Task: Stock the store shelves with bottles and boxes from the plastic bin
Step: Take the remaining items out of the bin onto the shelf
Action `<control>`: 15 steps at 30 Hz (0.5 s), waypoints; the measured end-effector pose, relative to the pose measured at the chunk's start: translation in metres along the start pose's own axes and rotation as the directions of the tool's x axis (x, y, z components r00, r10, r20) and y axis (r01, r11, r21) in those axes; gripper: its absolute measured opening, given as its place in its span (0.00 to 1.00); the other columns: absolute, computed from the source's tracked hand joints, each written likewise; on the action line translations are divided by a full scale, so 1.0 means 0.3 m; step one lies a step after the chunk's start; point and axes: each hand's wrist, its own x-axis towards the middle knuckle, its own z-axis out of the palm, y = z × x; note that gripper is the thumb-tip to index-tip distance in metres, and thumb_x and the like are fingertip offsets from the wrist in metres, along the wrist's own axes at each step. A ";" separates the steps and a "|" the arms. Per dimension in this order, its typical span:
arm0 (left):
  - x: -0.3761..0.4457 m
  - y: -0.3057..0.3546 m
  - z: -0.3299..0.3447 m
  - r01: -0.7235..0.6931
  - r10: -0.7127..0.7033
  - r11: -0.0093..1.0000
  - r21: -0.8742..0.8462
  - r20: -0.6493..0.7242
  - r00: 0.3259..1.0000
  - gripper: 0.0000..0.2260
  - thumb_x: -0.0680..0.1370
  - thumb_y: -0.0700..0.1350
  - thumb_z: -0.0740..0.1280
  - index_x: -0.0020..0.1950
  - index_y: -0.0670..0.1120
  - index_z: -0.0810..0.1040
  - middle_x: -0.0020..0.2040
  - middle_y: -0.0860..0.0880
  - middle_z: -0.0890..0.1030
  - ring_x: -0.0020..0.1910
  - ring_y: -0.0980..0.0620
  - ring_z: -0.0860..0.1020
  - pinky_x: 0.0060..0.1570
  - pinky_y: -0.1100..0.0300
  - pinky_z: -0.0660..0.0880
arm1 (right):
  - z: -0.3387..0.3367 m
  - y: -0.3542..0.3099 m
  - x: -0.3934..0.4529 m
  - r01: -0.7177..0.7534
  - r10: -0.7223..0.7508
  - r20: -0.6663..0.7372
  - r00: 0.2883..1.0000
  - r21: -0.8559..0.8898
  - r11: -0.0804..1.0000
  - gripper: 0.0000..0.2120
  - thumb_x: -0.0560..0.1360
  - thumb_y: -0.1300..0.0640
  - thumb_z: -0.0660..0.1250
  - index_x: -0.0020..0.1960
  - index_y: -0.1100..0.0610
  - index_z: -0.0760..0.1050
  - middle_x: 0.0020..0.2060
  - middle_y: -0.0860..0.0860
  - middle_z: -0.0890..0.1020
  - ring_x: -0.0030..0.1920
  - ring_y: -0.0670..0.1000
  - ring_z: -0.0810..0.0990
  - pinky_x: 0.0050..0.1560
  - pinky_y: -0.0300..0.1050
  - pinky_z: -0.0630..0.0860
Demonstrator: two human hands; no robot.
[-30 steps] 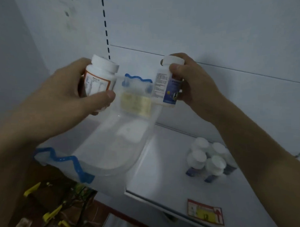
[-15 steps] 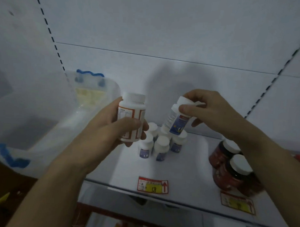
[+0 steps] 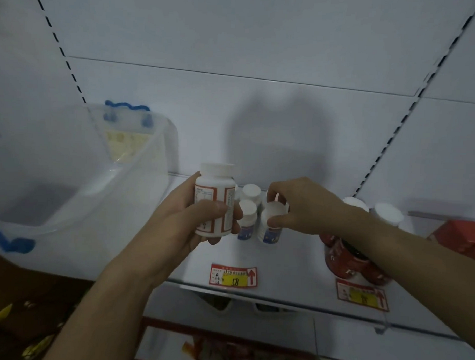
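Small blue-label bottle (image 3: 270, 226) | on shelf (image 3: 282, 265), front of matching cluster, keeps like stock together | right hand (image 3: 301, 206) fingers pinch its cap | left hand (image 3: 185, 226) fingers wrap orange-label bottle (image 3: 215, 199), held waiting | plastic bin (image 3: 77, 174) far left.

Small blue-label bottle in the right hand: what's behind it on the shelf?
Behind the small blue-label bottle that the right hand grips by its cap, one white-capped bottle shows at the back. The hand covers anything further right.
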 end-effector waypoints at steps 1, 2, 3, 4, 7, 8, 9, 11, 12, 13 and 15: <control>-0.002 -0.006 -0.007 0.005 -0.005 1.000 -0.005 0.010 1.000 0.23 0.66 0.50 0.71 0.61 0.51 0.77 0.49 0.40 0.84 0.46 0.42 0.83 0.39 0.53 0.75 | 0.016 0.000 0.003 -0.011 0.011 -0.008 1.000 -0.013 1.000 0.20 0.68 0.41 0.74 0.55 0.47 0.74 0.46 0.46 0.80 0.44 0.48 0.77 0.47 0.50 0.79; -0.005 -0.008 -0.010 0.009 -0.008 1.000 -0.019 0.026 1.000 0.23 0.66 0.51 0.71 0.61 0.51 0.78 0.50 0.40 0.84 0.46 0.41 0.82 0.38 0.54 0.75 | 0.032 -0.001 0.006 -0.024 0.023 -0.018 1.000 -0.022 0.999 0.21 0.68 0.40 0.74 0.55 0.47 0.74 0.46 0.46 0.80 0.45 0.50 0.78 0.45 0.49 0.78; -0.007 -0.010 -0.013 0.014 -0.012 0.999 -0.047 0.042 0.999 0.22 0.67 0.53 0.70 0.61 0.52 0.79 0.50 0.39 0.83 0.46 0.41 0.82 0.38 0.54 0.75 | 0.046 -0.001 0.009 -0.038 0.037 -0.031 0.999 -0.031 0.999 0.21 0.68 0.40 0.74 0.56 0.47 0.73 0.46 0.46 0.80 0.46 0.50 0.78 0.43 0.47 0.75; -0.008 -0.009 -0.012 0.021 -0.017 0.996 -0.089 0.053 0.998 0.21 0.68 0.54 0.69 0.60 0.52 0.80 0.50 0.38 0.83 0.46 0.41 0.82 0.37 0.55 0.76 | 0.060 -0.002 0.012 -0.050 0.048 -0.050 0.998 -0.044 0.998 0.21 0.68 0.39 0.74 0.56 0.47 0.73 0.46 0.46 0.79 0.46 0.51 0.78 0.41 0.46 0.73; -0.010 -0.002 -0.003 0.079 -0.074 0.970 -0.230 0.030 0.997 0.22 0.73 0.57 0.64 0.63 0.47 0.80 0.49 0.36 0.83 0.45 0.40 0.81 0.37 0.56 0.76 | 0.088 -0.014 0.017 -0.085 0.077 -0.109 0.991 -0.077 0.993 0.22 0.70 0.39 0.73 0.57 0.48 0.72 0.48 0.48 0.79 0.47 0.51 0.77 0.41 0.46 0.71; -0.008 -0.002 0.002 0.093 -0.089 0.959 -0.269 0.025 0.996 0.24 0.74 0.57 0.61 0.64 0.45 0.78 0.50 0.35 0.82 0.45 0.39 0.81 0.37 0.56 0.76 | 0.095 -0.019 0.011 -0.095 0.086 -0.126 0.988 -0.066 0.993 0.23 0.70 0.40 0.73 0.58 0.48 0.71 0.49 0.48 0.80 0.47 0.51 0.77 0.42 0.46 0.72; -0.004 -0.005 0.007 0.096 -0.095 0.949 -0.300 0.021 0.995 0.25 0.75 0.57 0.59 0.64 0.44 0.79 0.50 0.35 0.82 0.45 0.40 0.81 0.37 0.55 0.75 | 0.099 -0.026 0.001 -0.109 0.101 -0.140 0.985 -0.050 0.993 0.24 0.70 0.39 0.73 0.59 0.48 0.70 0.49 0.48 0.80 0.47 0.52 0.77 0.43 0.47 0.74; 0.012 -0.006 0.031 0.100 -0.107 0.944 -0.313 -0.005 0.994 0.19 0.75 0.56 0.62 0.57 0.47 0.84 0.50 0.35 0.83 0.45 0.40 0.82 0.40 0.53 0.74 | 0.094 -0.034 -0.031 -0.144 0.139 -0.182 0.973 -0.014 0.990 0.25 0.71 0.36 0.71 0.60 0.48 0.69 0.50 0.47 0.78 0.47 0.51 0.77 0.43 0.47 0.75; 0.024 -0.012 0.045 0.113 -0.123 0.950 -0.291 -0.019 0.992 0.16 0.75 0.55 0.65 0.53 0.49 0.86 0.50 0.36 0.83 0.45 0.39 0.82 0.41 0.53 0.75 | 0.085 -0.035 -0.052 -0.159 0.162 -0.223 0.961 0.032 0.987 0.24 0.72 0.34 0.69 0.60 0.47 0.69 0.49 0.45 0.78 0.47 0.49 0.78 0.43 0.47 0.75; 0.037 -0.021 0.058 0.129 -0.143 0.959 -0.251 -0.039 0.989 0.14 0.74 0.56 0.66 0.51 0.50 0.86 0.50 0.36 0.84 0.47 0.39 0.82 0.44 0.52 0.76 | 0.072 -0.035 -0.076 -0.169 0.196 -0.268 0.943 0.120 0.978 0.21 0.74 0.34 0.67 0.59 0.46 0.71 0.48 0.43 0.78 0.45 0.47 0.78 0.42 0.46 0.75; 0.070 -0.052 0.093 0.128 -0.134 0.977 -0.172 -0.021 0.991 0.15 0.74 0.58 0.66 0.54 0.52 0.84 0.50 0.38 0.84 0.49 0.39 0.82 0.47 0.49 0.78 | 0.035 -0.040 -0.146 -0.138 0.297 -0.338 0.893 0.422 0.896 0.13 0.77 0.38 0.65 0.55 0.45 0.74 0.45 0.41 0.79 0.40 0.44 0.79 0.40 0.40 0.76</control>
